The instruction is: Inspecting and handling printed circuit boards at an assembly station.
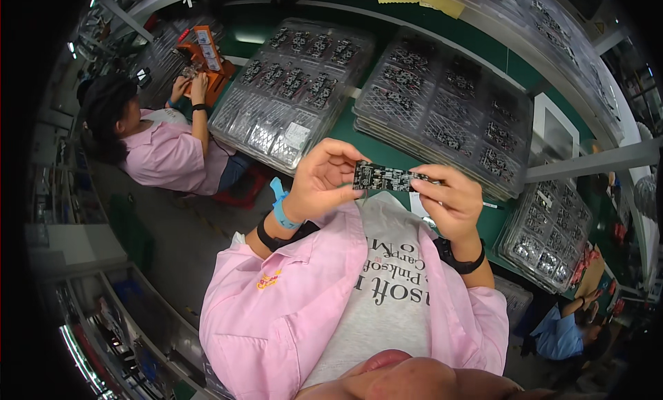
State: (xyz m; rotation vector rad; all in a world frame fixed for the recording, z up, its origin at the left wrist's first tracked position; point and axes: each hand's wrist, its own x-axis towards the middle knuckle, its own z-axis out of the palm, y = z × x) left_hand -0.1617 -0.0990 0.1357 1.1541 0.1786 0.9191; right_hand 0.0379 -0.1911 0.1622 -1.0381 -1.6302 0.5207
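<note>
A dark circuit board (388, 178) packed with small parts is held level in front of my chest, between both hands. My left hand (326, 175) pinches its left end between thumb and fingers. At the other end, my right hand (452, 201) grips the board with thumb and fingertips. A blue band (281, 210) circles my left wrist, and black straps sit on both wrists. Just beyond the board lies a stack of clear compartment trays (443, 96) filled with similar boards.
Another tray of boards (298, 68) stands to the left on the green table (343, 134). More trays (545, 241) lie at the right. A grey metal post (594, 160) crosses the right side. One co-worker (166, 141) sits at the left by an orange fixture (210, 61); another person (559, 331) is at lower right.
</note>
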